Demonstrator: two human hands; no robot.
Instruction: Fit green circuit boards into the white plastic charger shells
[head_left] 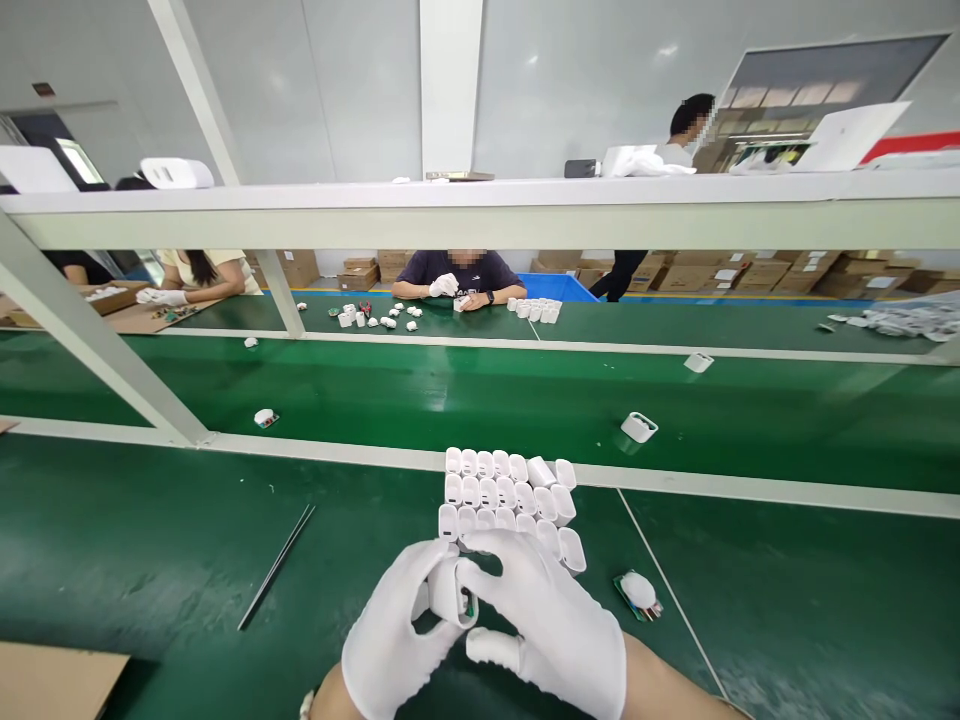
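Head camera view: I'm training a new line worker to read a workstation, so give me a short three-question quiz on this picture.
1. True or false: both hands, left hand and right hand, wear white gloves.
2. Where does the block of white shells stand relative to the hands?
A. just beyond them
B. on the cardboard sheet
C. on the upper shelf
3. Fill in: the thin metal tweezers lie on the green mat to the ____ of the hands.

Key:
1. True; together they hold one white shell.
2. A.
3. Left.
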